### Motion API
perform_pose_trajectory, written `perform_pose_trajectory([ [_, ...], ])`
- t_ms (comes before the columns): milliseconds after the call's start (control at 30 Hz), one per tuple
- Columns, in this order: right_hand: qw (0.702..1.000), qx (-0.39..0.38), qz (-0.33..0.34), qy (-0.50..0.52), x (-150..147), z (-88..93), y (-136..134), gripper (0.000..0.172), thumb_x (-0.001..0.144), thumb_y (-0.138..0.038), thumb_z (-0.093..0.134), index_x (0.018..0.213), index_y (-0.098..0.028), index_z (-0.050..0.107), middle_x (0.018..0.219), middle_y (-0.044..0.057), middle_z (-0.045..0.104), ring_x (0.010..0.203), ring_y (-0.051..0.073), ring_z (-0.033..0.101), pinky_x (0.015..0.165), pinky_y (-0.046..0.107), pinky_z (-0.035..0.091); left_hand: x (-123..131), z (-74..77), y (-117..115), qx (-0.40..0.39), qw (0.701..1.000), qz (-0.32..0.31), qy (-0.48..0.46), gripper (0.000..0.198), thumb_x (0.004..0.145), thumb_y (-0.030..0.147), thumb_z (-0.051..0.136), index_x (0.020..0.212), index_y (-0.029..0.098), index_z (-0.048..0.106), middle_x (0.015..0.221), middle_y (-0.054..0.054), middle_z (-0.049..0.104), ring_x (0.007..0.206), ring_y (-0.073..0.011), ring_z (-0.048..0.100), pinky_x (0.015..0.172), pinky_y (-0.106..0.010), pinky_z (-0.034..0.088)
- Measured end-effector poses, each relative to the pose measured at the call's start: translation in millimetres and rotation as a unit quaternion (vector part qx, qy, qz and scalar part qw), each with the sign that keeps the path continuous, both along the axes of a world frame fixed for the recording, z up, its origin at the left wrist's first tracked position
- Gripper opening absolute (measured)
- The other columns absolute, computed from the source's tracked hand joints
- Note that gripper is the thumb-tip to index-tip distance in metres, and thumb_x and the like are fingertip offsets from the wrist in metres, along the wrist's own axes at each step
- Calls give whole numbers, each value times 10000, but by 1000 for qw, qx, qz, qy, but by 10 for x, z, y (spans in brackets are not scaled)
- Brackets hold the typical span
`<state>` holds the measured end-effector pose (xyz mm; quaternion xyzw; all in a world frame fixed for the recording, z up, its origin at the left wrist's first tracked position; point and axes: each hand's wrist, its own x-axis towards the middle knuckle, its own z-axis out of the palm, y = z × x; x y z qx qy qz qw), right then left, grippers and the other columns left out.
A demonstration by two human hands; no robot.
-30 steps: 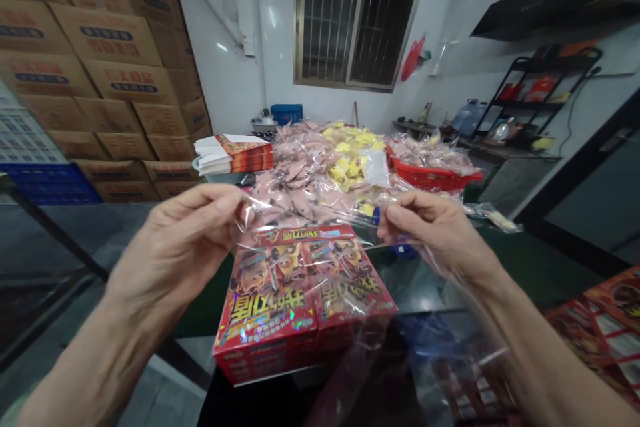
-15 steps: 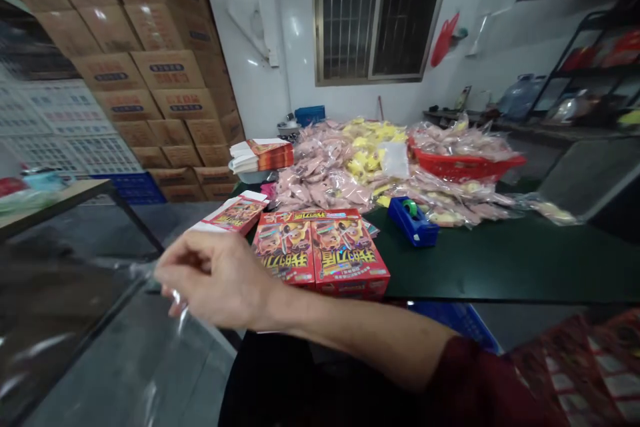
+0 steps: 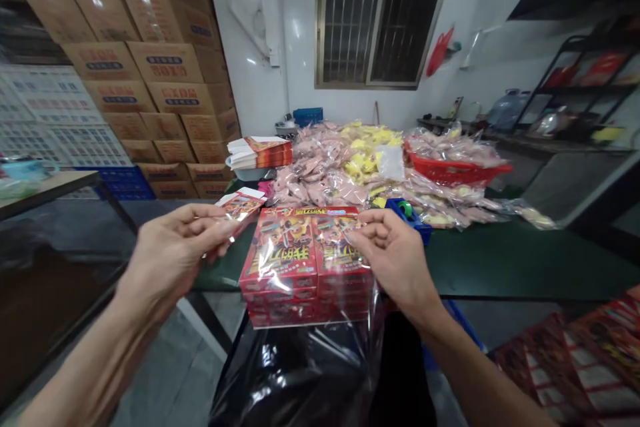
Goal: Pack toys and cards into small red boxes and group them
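My left hand point(image 3: 173, 257) pinches the edge of a transparent plastic film point(image 3: 280, 280), close to a small red-and-white carton point(image 3: 241, 205) lying behind the fingertips. The film drapes over a stack of red printed boxes point(image 3: 305, 267), two columns wide, with a glossy shine across their fronts. My right hand point(image 3: 395, 257) grips the film at the stack's right side. Its fingers rest just above the top right box. Below the stack hangs a glossy black plastic sheet point(image 3: 295, 373).
The boxes stand on a dark green table point(image 3: 505, 260). A blue tape dispenser point(image 3: 410, 217) stands just behind my right hand. Heaped pink and yellow packets point(image 3: 325, 173) and a red basket point(image 3: 455, 172) lie beyond. Stacked cardboard cartons point(image 3: 160, 80) fill the left.
The film now lies down over the boxes instead of being lifted above them. An arm that crossed the stack half a second ago is gone, and both hands now stand either side.
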<state>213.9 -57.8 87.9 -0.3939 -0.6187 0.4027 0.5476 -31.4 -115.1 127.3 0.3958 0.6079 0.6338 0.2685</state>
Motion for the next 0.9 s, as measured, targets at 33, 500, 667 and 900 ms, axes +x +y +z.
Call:
perform_pose_trajectory([
  [33, 1000, -4, -11, -3, 63, 6, 82, 207, 674, -279, 673, 789, -176, 535, 562, -48, 542, 500, 83, 466, 497, 226, 359, 61, -9, 99, 5, 999, -32, -13, 330, 491, 225, 830, 714, 128, 608, 493, 53, 582, 419, -50, 473, 403, -157, 344],
  [500, 997, -46, 15, -68, 165, -73, 816, 261, 736, -352, 559, 559, -184, 467, 510, -51, 432, 487, 69, 362, 477, 228, 289, -80, -171, 805, -26, 966, -111, 230, 344, 717, 375, 564, 450, 159, 541, 429, 20, 494, 421, -83, 392, 424, -200, 300],
  [667, 992, -86, 21, -87, 136, -163, 1012, 253, 708, -358, 606, 569, -178, 494, 521, -32, 522, 500, 82, 439, 493, 232, 333, -169, -228, 932, -30, 932, -51, 357, 258, 671, 398, 564, 650, 174, 689, 616, -2, 675, 552, -145, 551, 546, -220, 400],
  [900, 982, -182, 28, -35, 123, -203, 1051, 279, 656, -360, 686, 591, -185, 479, 496, -45, 542, 450, 70, 453, 444, 214, 317, -209, -269, 1026, -76, 955, -36, 284, 260, 546, 449, 648, 624, 210, 715, 643, -6, 719, 573, -181, 614, 506, -224, 429],
])
